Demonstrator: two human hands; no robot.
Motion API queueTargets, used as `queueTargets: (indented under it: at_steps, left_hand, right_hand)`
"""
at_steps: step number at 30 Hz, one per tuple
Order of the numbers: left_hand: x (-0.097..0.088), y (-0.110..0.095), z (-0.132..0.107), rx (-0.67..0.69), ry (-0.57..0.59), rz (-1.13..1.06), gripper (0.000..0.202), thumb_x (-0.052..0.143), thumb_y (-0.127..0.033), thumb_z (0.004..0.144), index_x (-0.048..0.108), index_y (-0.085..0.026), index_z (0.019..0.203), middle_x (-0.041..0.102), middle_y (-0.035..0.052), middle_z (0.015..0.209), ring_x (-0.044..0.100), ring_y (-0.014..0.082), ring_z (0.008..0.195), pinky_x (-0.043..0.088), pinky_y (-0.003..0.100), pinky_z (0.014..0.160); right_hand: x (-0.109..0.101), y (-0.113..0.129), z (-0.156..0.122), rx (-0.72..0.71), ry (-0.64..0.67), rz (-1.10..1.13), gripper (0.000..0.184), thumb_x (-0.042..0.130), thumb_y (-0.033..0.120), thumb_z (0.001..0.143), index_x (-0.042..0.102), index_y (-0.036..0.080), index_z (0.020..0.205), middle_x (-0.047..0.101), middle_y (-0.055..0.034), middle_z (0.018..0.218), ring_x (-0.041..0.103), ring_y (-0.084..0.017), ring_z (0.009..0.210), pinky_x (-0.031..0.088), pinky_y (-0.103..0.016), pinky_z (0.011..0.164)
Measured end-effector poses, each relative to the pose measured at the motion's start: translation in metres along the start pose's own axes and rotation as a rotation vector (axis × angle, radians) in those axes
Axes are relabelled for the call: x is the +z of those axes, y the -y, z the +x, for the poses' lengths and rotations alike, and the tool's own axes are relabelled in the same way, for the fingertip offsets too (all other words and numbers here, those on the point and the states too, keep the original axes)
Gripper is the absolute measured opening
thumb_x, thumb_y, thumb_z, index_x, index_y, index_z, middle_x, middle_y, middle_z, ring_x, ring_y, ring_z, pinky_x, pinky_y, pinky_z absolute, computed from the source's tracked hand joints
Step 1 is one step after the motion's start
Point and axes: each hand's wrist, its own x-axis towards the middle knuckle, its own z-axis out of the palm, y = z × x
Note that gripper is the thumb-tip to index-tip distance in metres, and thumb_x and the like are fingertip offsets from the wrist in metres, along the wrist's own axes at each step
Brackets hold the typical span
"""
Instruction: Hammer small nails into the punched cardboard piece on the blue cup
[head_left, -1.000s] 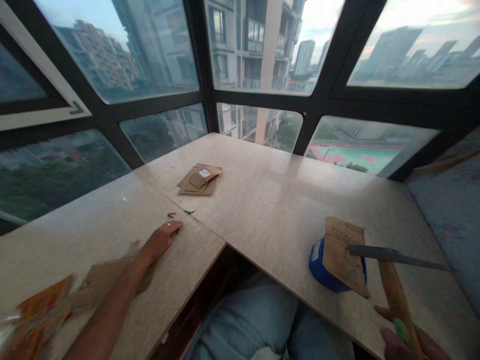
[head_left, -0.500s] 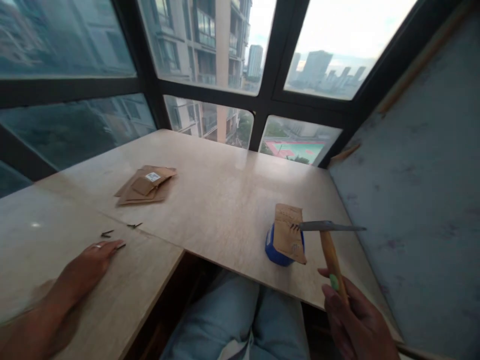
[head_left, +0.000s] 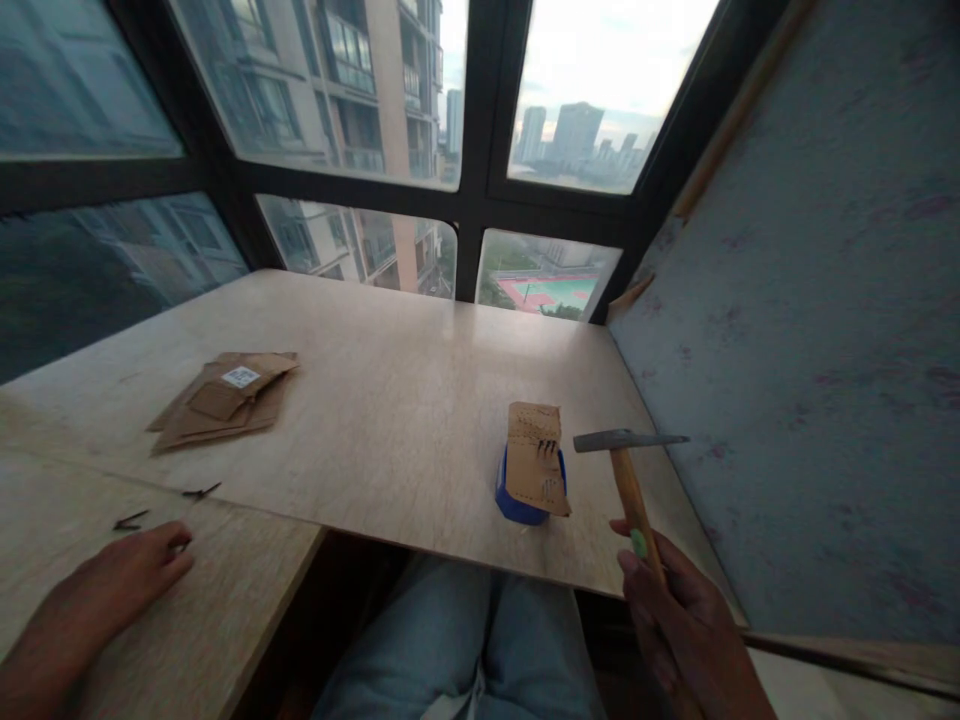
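Gripping a hammer point(head_left: 632, 490) in our right hand point(head_left: 671, 605), we see its head no longer overlaps the cardboard point(head_left: 527, 470) on the blue tub point(head_left: 523, 515), baring standing nails point(head_left: 547, 448); the curled fingers of our left hand point(head_left: 124, 585) pinch what looks like another nail point(head_left: 180, 547).

Grey double-ended metal hammer head point(head_left: 624, 439): dull, matt, looks smooth.
Straight light-brown wooden handle point(head_left: 631, 498): smooth, slight sheen.
Blue boxy plastic tub point(head_left: 520, 514): smooth sides.
Flat brown cardboard sheet point(head_left: 526, 484): matt, pitted with small holes, roughened.
Thin dark nails point(head_left: 201, 492): metal by the look, finish too small to read.
Flat brown cardboard stack point(head_left: 225, 403): matt, paper faces.
White square label point(head_left: 241, 377): paper-like, printed.
Beige stone-look tabletop point(head_left: 390, 400): smooth, semi-gloss, reflects window light.
Pale patterned wall point(head_left: 810, 340): matt.
Light-blue trousers point(head_left: 431, 625): denim-like cloth, matt, creased.
Window panes point(head_left: 570, 100): clear glass.
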Motion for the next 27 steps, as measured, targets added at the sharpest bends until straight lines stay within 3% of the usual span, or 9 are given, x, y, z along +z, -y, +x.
queueTargets:
  at_steps: [2,5,8,11,15,17,20,24,27]
  left_hand:
    - [-0.001,-0.031,0.0,-0.029,0.059,0.01,0.021,0.054,-0.044,0.063,0.06,-0.024,0.063,0.069,0.0008,0.058,0.065,0.0268,0.057,0.047,0.032,0.055]
    - [0.004,-0.097,0.0,-0.066,0.092,-0.125,0.022,0.057,-0.044,0.062,0.064,-0.024,0.07,0.071,-0.0007,0.064,0.069,0.026,0.065,0.05,0.033,0.062]
    - [0.016,-0.174,0.003,0.054,0.211,-0.382,0.027,0.061,-0.046,0.064,0.066,-0.021,0.073,0.071,0.0017,0.07,0.067,0.0213,0.064,0.051,0.03,0.062]
    - [0.034,-0.243,0.007,0.185,0.287,-0.632,0.024,0.062,-0.043,0.069,0.062,-0.019,0.068,0.067,0.001,0.064,0.063,0.0174,0.061,0.049,0.026,0.057]
    - [0.062,-0.313,0.018,0.355,0.425,-0.869,0.026,0.068,-0.042,0.076,0.07,-0.017,0.078,0.072,0.004,0.073,0.065,0.0162,0.066,0.051,0.025,0.061]
    - [0.075,-0.337,0.027,0.421,0.425,-0.917,0.026,0.068,-0.042,0.079,0.073,-0.017,0.083,0.073,0.0055,0.078,0.066,0.0167,0.068,0.052,0.026,0.061]
    - [0.094,-0.361,0.042,0.558,0.332,-0.887,0.019,0.067,-0.035,0.083,0.075,-0.019,0.086,0.075,0.0083,0.094,0.069,0.0199,0.083,0.055,0.03,0.069]
    - [0.115,-0.375,0.057,0.747,0.165,-0.73,0.012,0.064,-0.018,0.083,0.076,-0.021,0.085,0.073,0.0098,0.109,0.063,0.0243,0.107,0.053,0.044,0.092]
    - [0.124,-0.376,0.061,0.799,0.126,-0.631,0.014,0.063,-0.014,0.084,0.075,-0.02,0.086,0.07,0.0107,0.116,0.059,0.0268,0.112,0.049,0.051,0.097]
  right_hand:
    - [0.001,-0.001,0.001,0.003,0.005,0.014,0.066,0.063,0.06,0.084,0.051,0.015,0.131,0.04,0.0132,0.036,0.028,-0.005,0.022,0.023,-0.013,0.027]
    - [0.003,-0.001,0.002,0.009,0.012,0.027,0.068,0.063,0.06,0.085,0.049,0.015,0.134,0.04,0.0135,0.035,0.028,-0.005,0.022,0.025,-0.013,0.026]
    - [0.004,-0.003,0.004,0.031,0.031,0.055,0.071,0.062,0.061,0.084,0.047,0.013,0.135,0.04,0.0138,0.035,0.027,-0.005,0.022,0.024,-0.014,0.026]
    - [0.005,-0.006,0.004,0.043,0.049,0.068,0.073,0.06,0.061,0.087,0.043,0.012,0.138,0.04,0.014,0.035,0.026,-0.005,0.022,0.022,-0.014,0.026]
    - [0.005,-0.009,0.004,0.058,0.04,0.075,0.072,0.058,0.062,0.087,0.043,0.012,0.138,0.04,0.0137,0.036,0.026,-0.005,0.024,0.022,-0.014,0.027]
    - [0.005,-0.009,0.005,0.069,0.036,0.071,0.07,0.057,0.061,0.088,0.044,0.011,0.136,0.041,0.0135,0.036,0.027,-0.005,0.024,0.022,-0.014,0.027]
    - [0.005,-0.007,0.007,0.08,0.033,0.066,0.066,0.057,0.06,0.089,0.046,0.012,0.133,0.04,0.0134,0.037,0.027,-0.004,0.025,0.021,-0.013,0.028]
    - [0.005,-0.004,0.012,0.1,0.016,0.08,0.067,0.059,0.06,0.088,0.047,0.012,0.133,0.04,0.0135,0.039,0.028,-0.004,0.026,0.021,-0.014,0.028]
    - [0.005,-0.004,0.016,0.109,0.017,0.09,0.066,0.059,0.06,0.087,0.047,0.012,0.132,0.039,0.014,0.04,0.028,-0.004,0.026,0.022,-0.014,0.028]
